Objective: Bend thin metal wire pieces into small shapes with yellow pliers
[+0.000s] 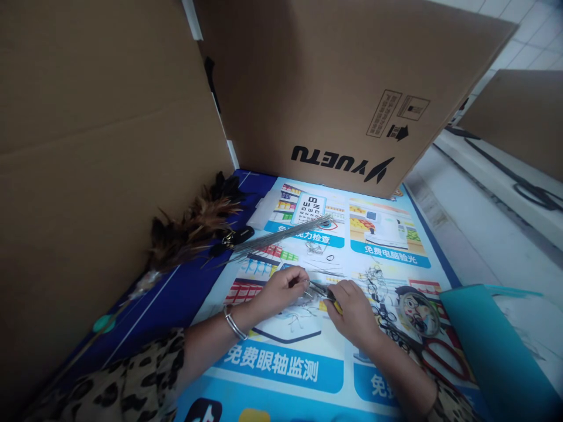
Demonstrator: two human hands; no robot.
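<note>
My right hand (354, 310) is closed around a pair of pliers (324, 291) with a yellow grip, their metal jaws pointing left. My left hand (284, 290) pinches a thin wire between thumb and forefinger, right at the jaws; most of that wire is hidden by the fingers. Beyond both hands lies a long bundle of straight thin wires (285, 234). Small bent wire pieces (297, 321) are scattered beneath the hands. To the right of my right hand is a trail of dark and silvery wire loops (376, 287).
Red-handled scissors (445, 358) and a round clear dish or tape roll (419, 313) lie right, beside a teal folder (497, 346). Left are a feather duster (189, 234) and a black key fob (243, 235). Cardboard walls (329, 88) stand behind and left of the printed mat.
</note>
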